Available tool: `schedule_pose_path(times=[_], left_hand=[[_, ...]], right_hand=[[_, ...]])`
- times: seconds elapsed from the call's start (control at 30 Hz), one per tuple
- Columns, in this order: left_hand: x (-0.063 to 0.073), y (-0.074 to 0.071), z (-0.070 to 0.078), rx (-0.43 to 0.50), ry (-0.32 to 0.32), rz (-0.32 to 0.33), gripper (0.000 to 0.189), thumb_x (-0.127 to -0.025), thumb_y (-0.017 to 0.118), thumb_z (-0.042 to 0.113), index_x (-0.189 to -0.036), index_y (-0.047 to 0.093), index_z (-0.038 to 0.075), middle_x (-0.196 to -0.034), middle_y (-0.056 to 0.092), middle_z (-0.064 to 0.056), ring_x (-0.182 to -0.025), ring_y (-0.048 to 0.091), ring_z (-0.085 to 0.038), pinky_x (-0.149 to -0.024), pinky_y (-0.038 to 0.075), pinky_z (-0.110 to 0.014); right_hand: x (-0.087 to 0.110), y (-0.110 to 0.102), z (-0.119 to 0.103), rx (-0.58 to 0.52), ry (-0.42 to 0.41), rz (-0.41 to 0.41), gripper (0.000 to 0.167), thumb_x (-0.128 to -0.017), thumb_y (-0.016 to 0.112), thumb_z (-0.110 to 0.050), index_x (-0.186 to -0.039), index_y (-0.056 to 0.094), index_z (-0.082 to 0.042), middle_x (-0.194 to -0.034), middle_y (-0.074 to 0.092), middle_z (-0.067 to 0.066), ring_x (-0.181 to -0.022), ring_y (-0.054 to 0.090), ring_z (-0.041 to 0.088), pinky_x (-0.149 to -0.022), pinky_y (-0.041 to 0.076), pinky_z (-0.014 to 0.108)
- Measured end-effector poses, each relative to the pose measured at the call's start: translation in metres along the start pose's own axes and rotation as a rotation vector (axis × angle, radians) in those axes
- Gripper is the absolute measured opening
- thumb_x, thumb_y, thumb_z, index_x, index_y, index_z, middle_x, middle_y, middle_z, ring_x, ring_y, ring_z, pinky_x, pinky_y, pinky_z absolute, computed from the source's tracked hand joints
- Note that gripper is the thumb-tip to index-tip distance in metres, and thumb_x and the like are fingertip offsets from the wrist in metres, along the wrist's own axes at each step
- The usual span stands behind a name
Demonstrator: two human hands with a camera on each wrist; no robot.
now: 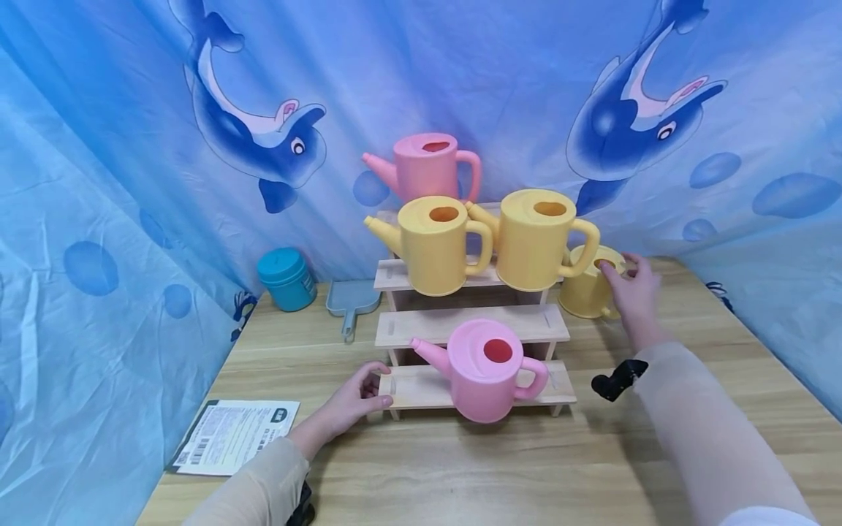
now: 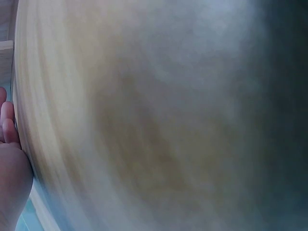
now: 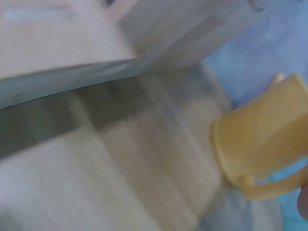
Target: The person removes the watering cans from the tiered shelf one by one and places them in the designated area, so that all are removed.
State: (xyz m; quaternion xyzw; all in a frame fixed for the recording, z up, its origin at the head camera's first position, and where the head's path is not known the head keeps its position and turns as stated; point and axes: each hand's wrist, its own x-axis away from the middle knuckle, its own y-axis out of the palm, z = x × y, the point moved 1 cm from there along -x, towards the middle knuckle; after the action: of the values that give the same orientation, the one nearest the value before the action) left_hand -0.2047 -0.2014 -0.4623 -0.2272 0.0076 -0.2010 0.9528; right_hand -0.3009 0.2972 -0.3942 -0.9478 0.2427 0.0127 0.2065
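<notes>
A tiered wooden stand (image 1: pixel 421 327) holds toy watering cans: a pink watering can (image 1: pixel 426 166) at the top, two yellow ones (image 1: pixel 430 252) (image 1: pixel 534 245) side by side below it, and a pink one (image 1: pixel 483 380) on the lowest step. My left hand (image 1: pixel 355 398) grips the left end of that lowest step, thumb along its front edge. Right of the stand, a third yellow watering can (image 1: pixel 582 288) stands on the table. My right hand (image 1: pixel 636 296) holds it by its handle side, thumb by the top opening. In the right wrist view, a fingertip (image 3: pixel 303 202) meets its handle.
At the back left stand a teal lidded tub (image 1: pixel 287 279) and a light blue dustpan (image 1: pixel 351 301). A printed white packet (image 1: pixel 237 436) lies at the front left of the wooden table (image 1: pixel 500 482). A blue dolphin curtain (image 1: pixel 513 80) hangs behind and at both sides.
</notes>
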Motion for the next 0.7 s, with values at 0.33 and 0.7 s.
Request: schedule_pose_path(times=[0.33, 0.7], left_hand=[[0.0, 0.0, -0.002, -0.001, -0.008, 0.01, 0.048, -0.083, 0.071, 0.027, -0.122, 0.045, 0.017, -0.097, 0.053, -0.009, -0.086, 0.05, -0.023, -0.072, 0.042, -0.033], [0.0, 0.0, -0.002, -0.006, -0.026, 0.006, 0.049, -0.084, 0.07, 0.027, -0.124, 0.045, 0.016, -0.098, 0.053, -0.01, -0.087, 0.05, -0.022, -0.073, 0.042, -0.033]], right_hand=[[-0.018, -0.03, -0.084, 0.001, -0.068, -0.091, 0.082, -0.085, 0.051, -0.06, -0.15, 0.016, -0.024, -0.147, 0.023, 0.021, -0.129, 0.031, 0.038, -0.1, 0.032, 0.051], [-0.019, -0.033, -0.185, 0.048, -0.151, -0.293, 0.076, -0.085, 0.046, -0.063, -0.149, 0.015, -0.036, -0.153, 0.021, 0.007, -0.133, 0.031, 0.034, -0.106, 0.025, 0.049]])
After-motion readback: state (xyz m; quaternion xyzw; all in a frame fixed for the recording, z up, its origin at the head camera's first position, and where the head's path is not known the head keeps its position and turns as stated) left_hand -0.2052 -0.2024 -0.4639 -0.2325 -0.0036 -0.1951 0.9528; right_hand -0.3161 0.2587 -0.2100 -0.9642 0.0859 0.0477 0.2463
